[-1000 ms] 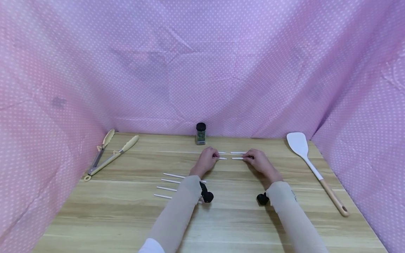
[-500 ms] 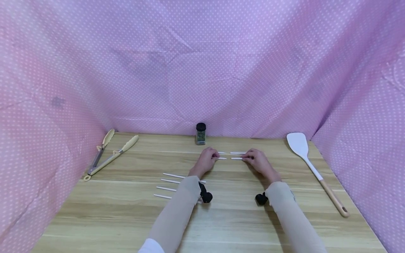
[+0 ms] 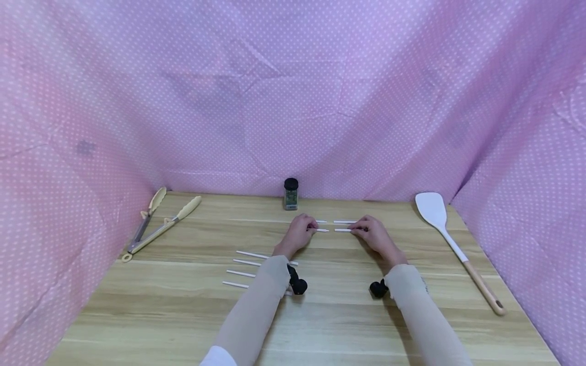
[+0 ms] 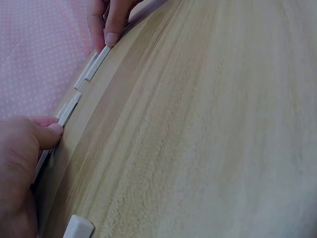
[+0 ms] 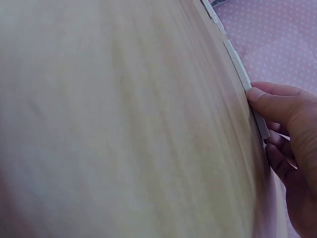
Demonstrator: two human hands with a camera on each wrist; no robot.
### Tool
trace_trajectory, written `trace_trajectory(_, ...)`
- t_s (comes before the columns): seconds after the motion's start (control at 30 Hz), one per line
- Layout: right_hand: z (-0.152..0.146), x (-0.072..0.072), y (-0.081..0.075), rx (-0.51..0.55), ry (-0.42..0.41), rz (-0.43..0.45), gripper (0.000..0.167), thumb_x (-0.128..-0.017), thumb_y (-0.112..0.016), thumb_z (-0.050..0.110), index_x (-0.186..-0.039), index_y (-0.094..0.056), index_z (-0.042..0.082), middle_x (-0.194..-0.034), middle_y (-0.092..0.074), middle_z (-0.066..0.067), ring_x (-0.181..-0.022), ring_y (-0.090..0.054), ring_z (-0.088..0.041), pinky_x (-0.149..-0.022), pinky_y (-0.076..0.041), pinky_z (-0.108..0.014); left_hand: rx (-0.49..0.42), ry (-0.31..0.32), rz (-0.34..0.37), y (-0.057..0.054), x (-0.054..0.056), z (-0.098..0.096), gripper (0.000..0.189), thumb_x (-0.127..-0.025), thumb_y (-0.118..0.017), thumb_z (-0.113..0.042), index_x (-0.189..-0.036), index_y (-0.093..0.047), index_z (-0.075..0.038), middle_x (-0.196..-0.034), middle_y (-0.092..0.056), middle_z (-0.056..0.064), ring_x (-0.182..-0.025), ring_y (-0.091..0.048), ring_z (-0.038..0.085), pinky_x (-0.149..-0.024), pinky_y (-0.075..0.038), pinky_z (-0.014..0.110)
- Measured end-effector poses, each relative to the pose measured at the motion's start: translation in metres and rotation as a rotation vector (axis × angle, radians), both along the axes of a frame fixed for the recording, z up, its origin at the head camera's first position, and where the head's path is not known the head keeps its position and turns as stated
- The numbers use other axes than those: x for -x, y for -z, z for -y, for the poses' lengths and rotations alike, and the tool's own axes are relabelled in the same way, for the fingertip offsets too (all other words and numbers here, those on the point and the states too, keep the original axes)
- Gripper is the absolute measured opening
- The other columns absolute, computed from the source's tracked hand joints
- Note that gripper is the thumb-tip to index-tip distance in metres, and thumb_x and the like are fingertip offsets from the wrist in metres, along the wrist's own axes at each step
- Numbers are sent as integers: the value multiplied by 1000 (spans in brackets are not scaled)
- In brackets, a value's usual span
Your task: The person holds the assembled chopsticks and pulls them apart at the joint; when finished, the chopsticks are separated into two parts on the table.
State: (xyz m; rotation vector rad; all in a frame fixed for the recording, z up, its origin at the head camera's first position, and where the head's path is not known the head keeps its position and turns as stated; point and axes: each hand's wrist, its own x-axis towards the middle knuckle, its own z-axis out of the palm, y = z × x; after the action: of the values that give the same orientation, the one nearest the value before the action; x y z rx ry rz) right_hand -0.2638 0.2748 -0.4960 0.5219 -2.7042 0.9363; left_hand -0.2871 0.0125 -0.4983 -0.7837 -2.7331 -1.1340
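My left hand (image 3: 299, 234) pinches a slim white stick (image 3: 323, 230) between thumb and fingers, close over the wooden table. Its free end narrows to a small peg, seen in the left wrist view. Facing it in line is another white stick (image 3: 342, 230), pinched by my right hand (image 3: 373, 235); a short gap separates the two ends. Just behind lie two more white sticks, one on the left (image 3: 322, 221) and one on the right (image 3: 344, 221), also end to end with a gap. My hands cover the outer parts of these sticks.
Several white sticks (image 3: 240, 272) lie side by side under my left forearm. Behind my left hand stands a black-capped spice jar (image 3: 290, 194). Tongs (image 3: 157, 229) lie spread at the left, a white spatula (image 3: 450, 239) at the right. Pink dotted cloth (image 3: 293, 101) surrounds the table.
Both hands stay almost still. The right hand and its stick have shifted a touch to the left, so the gap between the front sticks looks slightly narrower.
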Motion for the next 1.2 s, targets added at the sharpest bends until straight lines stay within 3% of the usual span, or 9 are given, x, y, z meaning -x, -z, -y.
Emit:
trace_trajectory(0.17,1,0,-1,-11,3,7,12,-83,-72,7,-95,-76,8,-90,-64,-8,-81,-55,-19,-71,-43,-27,38,-19,40,-3,-1,-2,2,-87,-67,-8,-88,-69,-8,-90,-59,4,-89,-54,19,-85,-43,32)
trace_trajectory(0.37,1,-3,-12,8,-1,66,18,-84,-71,8,-102,-72,5,-95,-63,-11,-89,-58,-26,-80,-48,-39,104,-45,-3,-5,-5,0,6,-87,-68,-15,-92,-67,-11,-94,-59,2,-95,-53,19,-90,-40,34)
trace_trajectory(0.53,7,-8,-25,-7,-20,75,25,-85,-69,6,-110,-68,2,-102,-62,-15,-96,-58,-32,-85,-51,-47,113,-43,-36,-15,-13,9,12,-88,-67,-21,-96,-65,-12,-99,-58,1,-101,-51,21,-96,-39,39)
trace_trajectory(0.63,16,-13,-30,-11,-73,83,25,-87,-67,5,-111,-67,1,-105,-62,-16,-98,-59,-33,-86,-52,-47,80,-28,-15,-23,-16,19,13,-90,-65,-21,-97,-65,-11,-99,-58,1,-100,-52,20,-94,-41,38)
trace_trajectory(0.9,52,-29,-34,75,-180,56,25,-86,-67,2,-111,-67,1,-102,-63,-13,-92,-60,-25,-82,-53,-37,-37,27,-16,-35,-24,57,8,-90,-65,-16,-91,-67,-8,-92,-61,2,-88,-57,15,-81,-50,31)
trace_trajectory(1.03,72,-36,-33,113,-215,76,25,-86,-66,0,-111,-66,0,-98,-64,-14,-89,-61,-22,-79,-53,-32,-58,15,35,-31,-31,84,10,-91,-65,-20,-92,-68,-10,-92,-61,-1,-88,-57,13,-82,-51,30)
trace_trajectory(1.2,96,-47,-31,89,-258,120,25,-88,-65,5,-113,-65,0,-101,-64,-12,-91,-62,-20,-81,-54,-29,-51,-34,89,-24,-42,126,15,-92,-64,-26,-98,-67,-13,-98,-61,0,-94,-58,14,-86,-51,33)
